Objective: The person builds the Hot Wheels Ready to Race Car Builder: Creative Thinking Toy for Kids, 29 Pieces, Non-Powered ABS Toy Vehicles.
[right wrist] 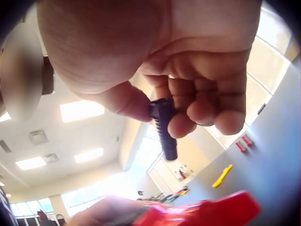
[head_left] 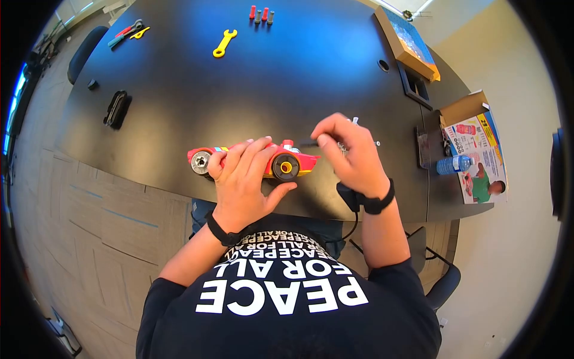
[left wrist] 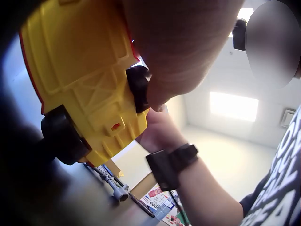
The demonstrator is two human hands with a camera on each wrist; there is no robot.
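A red and yellow toy race car [head_left: 308,163] lies along the table's near edge. My left hand [head_left: 242,170] grips it from above, fingers over its body and thumb by the wheel with a yellow hub [head_left: 286,167]. The other visible wheel [head_left: 201,162] has a grey hub. In the left wrist view the car's yellow underside [left wrist: 89,89] shows. My right hand [head_left: 354,158] pinches a dark, ribbed toy bolt [right wrist: 167,134] between thumb and index finger, just beyond the car's pointed red end. The bolt slants downward in the right wrist view.
Several red and grey bolts [head_left: 265,14] stand at the back, near a yellow toy wrench [head_left: 225,43]. Toy tools [head_left: 127,35] and a black case [head_left: 116,109] lie left. On the right are an open box [head_left: 412,48], a printed carton [head_left: 478,155] and a water bottle [head_left: 453,164].
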